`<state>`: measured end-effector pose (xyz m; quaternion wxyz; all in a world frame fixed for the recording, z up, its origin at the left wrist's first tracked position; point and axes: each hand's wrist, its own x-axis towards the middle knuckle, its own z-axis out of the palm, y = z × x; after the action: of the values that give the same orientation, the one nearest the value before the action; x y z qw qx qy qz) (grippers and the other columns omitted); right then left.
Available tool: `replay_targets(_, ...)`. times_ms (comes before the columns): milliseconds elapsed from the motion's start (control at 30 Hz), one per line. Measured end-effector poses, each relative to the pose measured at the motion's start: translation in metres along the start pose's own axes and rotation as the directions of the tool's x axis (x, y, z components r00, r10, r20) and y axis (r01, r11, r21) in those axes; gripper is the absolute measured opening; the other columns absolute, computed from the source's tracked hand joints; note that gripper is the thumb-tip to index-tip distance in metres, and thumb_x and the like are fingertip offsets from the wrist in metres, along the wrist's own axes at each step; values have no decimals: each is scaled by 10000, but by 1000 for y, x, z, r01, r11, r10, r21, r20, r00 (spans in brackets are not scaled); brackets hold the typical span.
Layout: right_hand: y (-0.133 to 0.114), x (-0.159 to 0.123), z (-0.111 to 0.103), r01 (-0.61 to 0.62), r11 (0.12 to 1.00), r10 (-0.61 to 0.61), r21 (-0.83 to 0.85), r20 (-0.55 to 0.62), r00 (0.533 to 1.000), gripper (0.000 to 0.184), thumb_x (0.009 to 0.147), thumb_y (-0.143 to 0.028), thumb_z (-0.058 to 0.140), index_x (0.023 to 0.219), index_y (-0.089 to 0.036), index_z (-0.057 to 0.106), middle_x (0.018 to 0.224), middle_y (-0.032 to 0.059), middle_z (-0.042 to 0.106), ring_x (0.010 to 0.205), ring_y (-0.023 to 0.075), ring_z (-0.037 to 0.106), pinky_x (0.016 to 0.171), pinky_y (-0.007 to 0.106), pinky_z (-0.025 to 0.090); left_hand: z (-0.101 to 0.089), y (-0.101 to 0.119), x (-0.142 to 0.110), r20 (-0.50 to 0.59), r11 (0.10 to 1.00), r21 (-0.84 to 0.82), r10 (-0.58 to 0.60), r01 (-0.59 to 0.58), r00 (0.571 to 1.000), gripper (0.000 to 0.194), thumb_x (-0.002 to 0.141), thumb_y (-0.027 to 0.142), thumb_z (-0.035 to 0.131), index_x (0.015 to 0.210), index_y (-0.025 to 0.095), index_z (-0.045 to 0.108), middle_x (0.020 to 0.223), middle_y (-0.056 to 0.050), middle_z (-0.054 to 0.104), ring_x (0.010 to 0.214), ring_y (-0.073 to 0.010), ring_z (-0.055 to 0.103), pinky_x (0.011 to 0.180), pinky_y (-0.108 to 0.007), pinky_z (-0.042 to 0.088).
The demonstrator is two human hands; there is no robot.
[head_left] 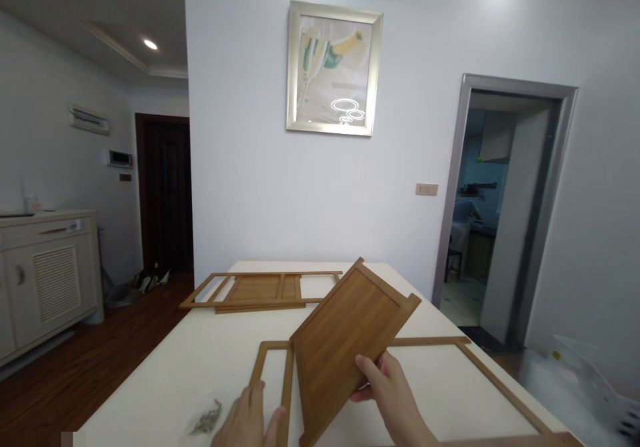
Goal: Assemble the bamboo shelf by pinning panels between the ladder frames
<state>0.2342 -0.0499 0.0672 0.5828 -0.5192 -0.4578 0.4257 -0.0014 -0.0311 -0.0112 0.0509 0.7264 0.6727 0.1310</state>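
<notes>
My right hand (383,390) grips a brown wooden panel (345,327) by its lower right edge, thumb on the face and fingers behind. The panel is tilted above the white table, with short tabs at its upper corners. Beneath it, partly hidden, lies a wooden frame (287,387) with a crossbar near its left end. My left hand (250,417) holds that left end, fingers on the outer bar and thumb by the crossbar. Beside this hand is a clear plastic bag of small metal hardware (209,417), probably screws.
Farther back on the white table (165,374) lie more stacked wooden frames and panels (260,288). A framed picture (330,67) hangs on the wall. A doorway at right shows a person (465,210) in another room. Clear plastic wrapping (560,380) sits at lower right.
</notes>
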Motion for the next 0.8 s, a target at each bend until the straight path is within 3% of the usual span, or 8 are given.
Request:
replay_targets(133,-2,5,0,41,998,-42,-41,-7,999,294,763,-424,611,870,-152,577,719,29,657,602,207,670,505,322,576,-15,-23,19,26,993,101,-71,68,997,345,951,260,308,1058,113,601,1056,-164,645,994,-298,636,805,-396,484)
replay_targets(400,-4,-1,18,81,991,-79,-104,30,996,313,767,-449,587,850,-148,583,728,32,632,588,197,649,482,318,571,-12,-21,53,90,990,114,-99,88,991,257,909,199,403,974,96,630,1031,-178,687,967,-288,666,799,-370,472)
replay_targets(533,3,-4,18,61,990,-55,-123,55,997,320,790,-450,565,865,-140,587,734,45,644,604,207,654,506,334,574,-10,-23,57,99,990,104,-106,95,989,262,886,132,370,928,100,627,985,-172,702,952,-284,674,770,-358,464)
replay_targets(800,7,-7,11,20,997,-17,-80,40,999,419,761,-513,594,919,-125,577,786,75,662,668,246,673,551,383,592,-8,-21,51,76,992,35,-125,122,989,230,891,206,373,878,131,590,961,-154,698,917,-302,677,732,-359,448)
